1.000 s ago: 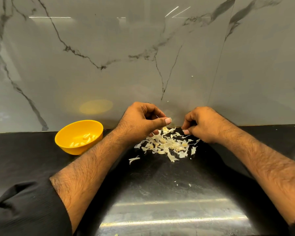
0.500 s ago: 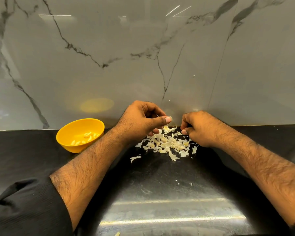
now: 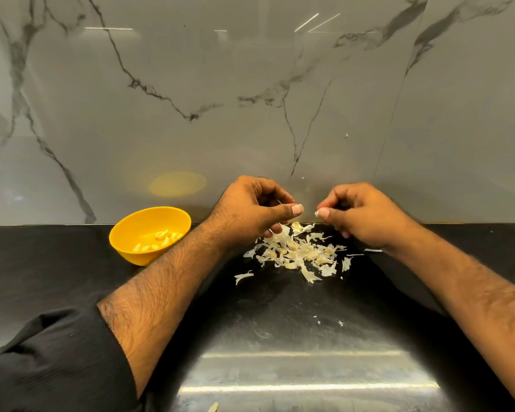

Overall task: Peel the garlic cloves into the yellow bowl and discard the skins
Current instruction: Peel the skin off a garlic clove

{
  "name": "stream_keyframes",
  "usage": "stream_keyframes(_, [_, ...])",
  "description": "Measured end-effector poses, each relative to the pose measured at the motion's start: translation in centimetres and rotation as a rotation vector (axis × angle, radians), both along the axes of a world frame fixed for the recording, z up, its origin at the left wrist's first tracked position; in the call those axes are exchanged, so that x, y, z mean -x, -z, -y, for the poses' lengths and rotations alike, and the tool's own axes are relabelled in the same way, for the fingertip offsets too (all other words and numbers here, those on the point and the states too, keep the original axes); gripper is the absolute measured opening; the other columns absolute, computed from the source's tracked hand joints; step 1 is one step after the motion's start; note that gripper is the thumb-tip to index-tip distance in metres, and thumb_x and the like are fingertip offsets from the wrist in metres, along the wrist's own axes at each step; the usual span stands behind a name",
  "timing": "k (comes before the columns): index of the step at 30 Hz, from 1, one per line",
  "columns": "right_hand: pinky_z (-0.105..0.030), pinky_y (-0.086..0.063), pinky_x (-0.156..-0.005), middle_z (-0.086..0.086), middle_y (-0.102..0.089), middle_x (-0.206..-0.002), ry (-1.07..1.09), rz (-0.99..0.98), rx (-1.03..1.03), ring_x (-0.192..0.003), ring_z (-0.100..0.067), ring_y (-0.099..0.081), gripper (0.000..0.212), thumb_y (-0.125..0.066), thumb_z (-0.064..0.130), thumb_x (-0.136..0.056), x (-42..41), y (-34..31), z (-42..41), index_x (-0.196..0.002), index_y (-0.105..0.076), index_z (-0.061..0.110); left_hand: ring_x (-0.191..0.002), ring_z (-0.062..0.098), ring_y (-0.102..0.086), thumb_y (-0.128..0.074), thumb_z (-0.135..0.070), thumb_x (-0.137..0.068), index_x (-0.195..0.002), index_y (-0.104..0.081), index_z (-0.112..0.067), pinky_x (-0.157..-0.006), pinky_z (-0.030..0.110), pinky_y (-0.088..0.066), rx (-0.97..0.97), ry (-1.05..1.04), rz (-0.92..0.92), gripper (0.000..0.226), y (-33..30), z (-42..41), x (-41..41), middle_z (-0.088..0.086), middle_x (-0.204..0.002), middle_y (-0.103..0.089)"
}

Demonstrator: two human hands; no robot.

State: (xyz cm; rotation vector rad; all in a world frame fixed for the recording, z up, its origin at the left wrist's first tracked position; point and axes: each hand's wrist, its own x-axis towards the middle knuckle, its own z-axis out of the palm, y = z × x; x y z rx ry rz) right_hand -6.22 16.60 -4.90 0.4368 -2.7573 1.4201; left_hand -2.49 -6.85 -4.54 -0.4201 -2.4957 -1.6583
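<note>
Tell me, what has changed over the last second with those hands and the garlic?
Both hands lifted a little off the skin pile. The left hand and the right hand now hang above it, thumbs nearly meeting. The right hand pinches a pale scrap, whether skin or clove I cannot tell. The yellow bowl, the peeled cloves in it and the pile stayed put.

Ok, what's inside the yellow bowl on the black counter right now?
The round yellow plastic bowl holds a small cluster of pale peeled garlic cloves on its floor. No skins show among them. The near wall hides the part of the floor closest to the camera.
</note>
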Motion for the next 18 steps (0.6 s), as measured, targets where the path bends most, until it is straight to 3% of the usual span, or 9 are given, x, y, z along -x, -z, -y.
stream_keyframes(2, [-0.032, -0.051, -0.064, -0.004, -0.07, -0.082, -0.086, 0.154, 0.386, -0.073, -0.016, -0.058, 0.015, -0.077, 0.013, -0.089, -0.1, -0.3, 0.0, -0.101, -0.075, 0.003, -0.073, 0.016, -0.076, -0.084, -0.027, -0.09, -0.102, -0.078, -0.015, -0.069, 0.032, -0.065, 0.027, -0.007, -0.013, 0.018, 0.0, 0.0, 0.1, 0.003, -0.086, -0.08])
stream_keyframes(5, [-0.031, -0.053, -0.071, -0.007, -0.072, -0.087, -0.145, 0.245, 0.583, -0.08, -0.015, -0.063, 0.027, -0.075, 0.013, -0.083, -0.2, -0.6, -0.1, -0.106, -0.078, 0.0, -0.078, 0.015, -0.077, -0.084, -0.026, -0.091, -0.102, -0.079, -0.018, -0.069, 0.03, -0.065, 0.078, -0.009, -0.058, 0.015, 0.2, -0.3, 0.2, 0.0, -0.087, -0.08])
stream_keyframes(15, [-0.03, -0.057, -0.069, -0.019, -0.076, -0.1, -0.235, 0.252, 0.495, -0.081, -0.022, -0.068, 0.024, -0.072, 0.016, -0.09, -1.0, -0.9, 0.3, -0.108, -0.078, 0.001, -0.075, 0.011, -0.075, -0.081, -0.026, -0.094, -0.101, -0.08, -0.02, -0.071, 0.038, -0.067, 0.107, -0.06, -0.288, 0.009, 0.1, -0.5, 0.3, -0.006, -0.084, -0.077])
stream_keyframes(18, [-0.029, -0.057, -0.067, -0.017, -0.075, -0.094, -0.225, 0.258, 0.5, -0.075, -0.02, -0.066, 0.022, -0.074, 0.017, -0.089, -1.0, -0.9, 0.4, -0.104, -0.079, 0.001, -0.073, 0.009, -0.074, -0.081, -0.024, -0.094, -0.101, -0.081, -0.019, -0.069, 0.033, -0.066, 0.162, -0.052, -0.327, 0.009, 0.1, -0.6, 0.2, -0.008, -0.082, -0.077])
